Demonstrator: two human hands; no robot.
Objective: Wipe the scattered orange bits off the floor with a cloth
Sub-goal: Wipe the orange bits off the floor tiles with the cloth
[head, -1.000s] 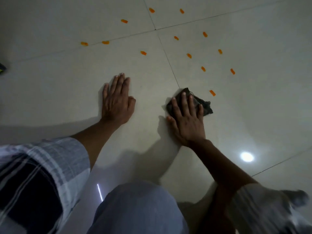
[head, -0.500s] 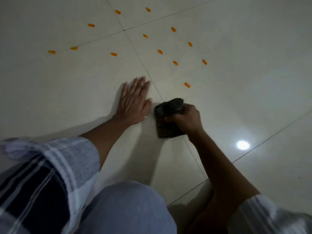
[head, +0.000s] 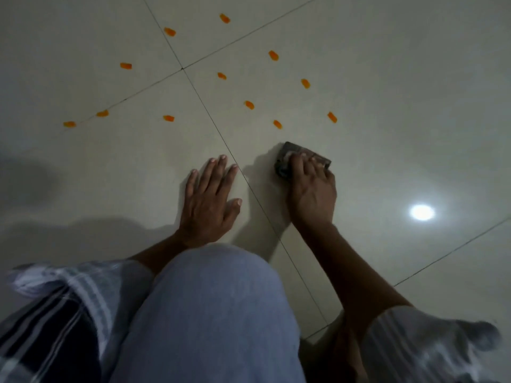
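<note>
Pressed a dark cloth point(head: 302, 158) to the pale tiled floor point(head: 401, 106) with the right hand point(head: 312, 194), fingers point(head: 297, 165) curled over it and gripping. Laid the left hand point(head: 208, 203) flat just left of the cloth, fingers spread, holding nothing. Left orange bits point(head: 249, 104) scattered beyond the cloth, nearest one point(head: 277, 124) close ahead. Wide bare tile right of the cloth. Knee point(head: 215, 313) nearer than it. No writing readable.

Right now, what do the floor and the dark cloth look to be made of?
Floor: glossy pale tile, probably ceramic or polished stone; thin grout lines and a mirrored lamp spot show it. Cloth: dark, matte fabric, folded under the right hand; the weave is too blurred to name.
</note>
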